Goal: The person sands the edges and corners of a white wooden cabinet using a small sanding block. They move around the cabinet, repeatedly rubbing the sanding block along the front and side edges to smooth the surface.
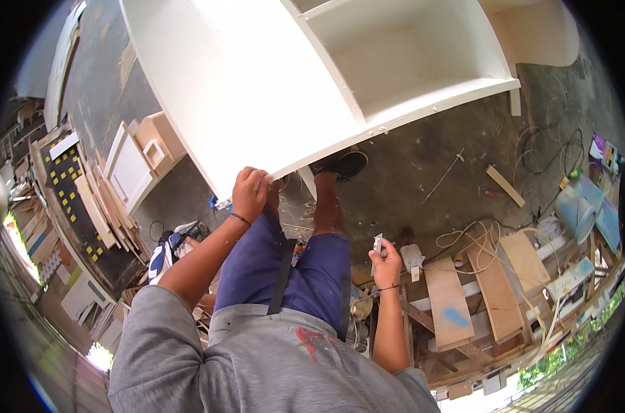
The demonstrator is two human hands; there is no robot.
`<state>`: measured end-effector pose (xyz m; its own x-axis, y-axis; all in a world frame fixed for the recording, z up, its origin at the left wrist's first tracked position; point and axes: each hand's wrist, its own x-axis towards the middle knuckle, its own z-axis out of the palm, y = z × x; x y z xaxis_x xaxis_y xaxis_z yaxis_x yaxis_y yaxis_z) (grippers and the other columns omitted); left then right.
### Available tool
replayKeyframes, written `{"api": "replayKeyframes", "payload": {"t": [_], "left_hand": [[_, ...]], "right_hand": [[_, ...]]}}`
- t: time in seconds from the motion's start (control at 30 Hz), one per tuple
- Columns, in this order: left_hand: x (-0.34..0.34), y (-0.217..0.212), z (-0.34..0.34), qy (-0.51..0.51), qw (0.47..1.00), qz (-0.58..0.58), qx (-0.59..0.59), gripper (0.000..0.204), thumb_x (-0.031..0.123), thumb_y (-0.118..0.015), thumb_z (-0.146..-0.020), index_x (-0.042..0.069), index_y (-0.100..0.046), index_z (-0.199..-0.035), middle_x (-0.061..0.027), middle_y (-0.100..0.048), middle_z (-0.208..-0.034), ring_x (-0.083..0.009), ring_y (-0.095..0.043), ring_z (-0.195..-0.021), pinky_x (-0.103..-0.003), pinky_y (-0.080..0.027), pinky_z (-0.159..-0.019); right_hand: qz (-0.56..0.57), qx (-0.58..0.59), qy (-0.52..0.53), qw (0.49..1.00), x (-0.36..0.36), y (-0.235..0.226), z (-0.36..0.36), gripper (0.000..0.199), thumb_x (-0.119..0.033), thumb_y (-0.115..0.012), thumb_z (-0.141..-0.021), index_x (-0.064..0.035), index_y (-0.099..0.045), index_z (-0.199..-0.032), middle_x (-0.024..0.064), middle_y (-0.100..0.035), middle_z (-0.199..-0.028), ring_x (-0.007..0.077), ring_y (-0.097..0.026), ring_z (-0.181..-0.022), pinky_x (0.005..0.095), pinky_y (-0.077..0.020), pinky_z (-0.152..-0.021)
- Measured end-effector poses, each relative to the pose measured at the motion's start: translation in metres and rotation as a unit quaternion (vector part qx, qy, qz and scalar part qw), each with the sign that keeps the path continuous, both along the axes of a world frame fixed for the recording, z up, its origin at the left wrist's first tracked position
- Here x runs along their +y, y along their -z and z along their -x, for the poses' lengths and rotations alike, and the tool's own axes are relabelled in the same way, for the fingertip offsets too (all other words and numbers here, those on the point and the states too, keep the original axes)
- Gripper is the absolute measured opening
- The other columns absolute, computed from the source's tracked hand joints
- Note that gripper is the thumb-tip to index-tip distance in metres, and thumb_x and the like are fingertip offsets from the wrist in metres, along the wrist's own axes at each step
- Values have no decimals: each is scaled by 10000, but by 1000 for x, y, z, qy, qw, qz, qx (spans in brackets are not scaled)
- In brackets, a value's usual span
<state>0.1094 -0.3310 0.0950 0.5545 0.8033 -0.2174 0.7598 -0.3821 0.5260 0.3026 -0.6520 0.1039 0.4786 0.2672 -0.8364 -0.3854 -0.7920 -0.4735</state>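
Observation:
A large white cabinet (257,76) with open shelf compartments lies on the grey floor ahead of me. My left hand (250,193) grips its near lower edge close to the corner. My right hand (384,260) is raised apart from the cabinet and pinches a small pale grey piece (378,242) between thumb and fingers; what it is I cannot tell. My knees in blue shorts (295,265) and a foot in a dark sandal (343,165) are below the cabinet edge.
Wooden planks (446,299) and offcuts with pale cables (477,234) lie at the right. A loose stick (505,186) rests on the concrete floor (422,151). Stacked boards and a white panel (130,168) stand at the left, with a power tool (188,230) nearby.

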Motion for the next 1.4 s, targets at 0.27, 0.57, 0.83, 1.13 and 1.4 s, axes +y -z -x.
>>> {"api": "replayKeyframes", "payload": {"t": [0.27, 0.57, 0.83, 1.13, 1.4], "left_hand": [[-25, -4, -53, -53, 998, -1, -43, 132, 144, -641, -849, 17, -639, -883, -137, -599, -899, -328, -566, -883, -404, -449, -796], [-3, 8, -32, -35, 996, 65, -45, 101, 114, -639, -835, 18, -614, -847, -119, -583, -866, -299, -546, -861, -381, -442, -767], [5, 9, 9, -36, 995, 62, -71, 74, 101, -655, -817, 49, -621, -856, -100, -574, -842, -294, -541, -825, -382, -436, -748], [21, -3, 99, -33, 997, 64, -42, 62, 100, -663, -803, 69, -626, -842, -82, -576, -844, -288, -540, -807, -398, -420, -720], [18, -8, 139, -68, 997, 34, -19, 77, 120, -674, -795, 85, -630, -848, -65, -574, -861, -275, -535, -828, -389, -392, -706]], "right_hand": [[-31, 12, 33, 999, -18, -2, 0, 399, -36, -690, -780, -26, -620, -1172, -26, -527, -684, 59, -474, -598, 234, -405, -555], [-41, -7, -28, 999, 16, 4, -4, 363, -12, -656, -791, -9, -616, -1152, -31, -522, -687, 55, -475, -597, 223, -418, -565], [-101, -257, -250, 928, 157, -16, -47, 382, -5, -609, -787, -66, -627, -1164, 78, -501, -772, 201, -528, -644, 315, -461, -606], [51, -483, -538, 689, 279, -12, -81, 267, -135, -540, -863, -125, -659, -1103, 131, -546, -843, 318, -572, -784, 433, -497, -672], [-76, -304, -566, 762, 300, -19, 132, 247, -175, -519, -894, 23, -664, -872, 183, -604, -780, 353, -601, -757, 435, -517, -666]]}}
